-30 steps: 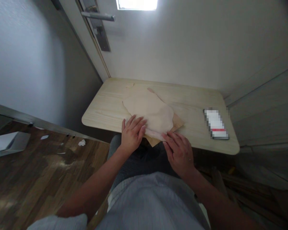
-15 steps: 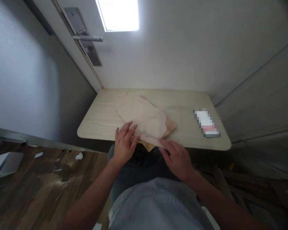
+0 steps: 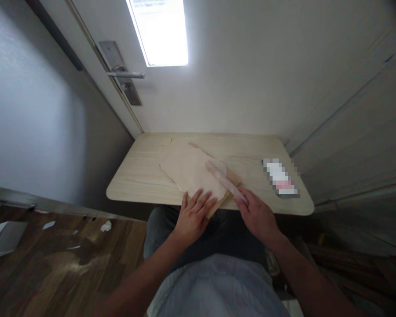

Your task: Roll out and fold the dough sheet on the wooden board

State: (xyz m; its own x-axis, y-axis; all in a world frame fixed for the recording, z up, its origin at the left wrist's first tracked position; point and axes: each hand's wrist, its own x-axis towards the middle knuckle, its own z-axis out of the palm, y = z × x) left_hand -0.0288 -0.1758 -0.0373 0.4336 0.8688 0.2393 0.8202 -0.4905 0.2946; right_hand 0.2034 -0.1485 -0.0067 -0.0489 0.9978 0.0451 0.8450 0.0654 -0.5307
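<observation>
A pale beige sheet (image 3: 191, 169) with a curved outline, leather or paper, lies flat on the small wooden table (image 3: 132, 178). Brown paper (image 3: 233, 177) sticks out from under its right side and front edge. My left hand (image 3: 194, 218) rests on the sheet's front edge, fingers spread and flat. My right hand (image 3: 257, 215) is closed round the near end of a pale flat stick (image 3: 226, 181). The stick slants away to the left, its far end over the right part of the sheet. Whether it touches the sheet I cannot tell.
A phone (image 3: 280, 178) with a blurred screen lies at the table's right. Behind the table stands a door with a metal handle (image 3: 127, 75) and a bright window (image 3: 161, 35). Paper scraps (image 3: 106, 226) and a white box-like thing (image 3: 8, 237) are on the floor at left.
My right hand has swung the stick from along the front edge to a slant over the sheet. My left hand has let go of the stick and moved right, onto the sheet.
</observation>
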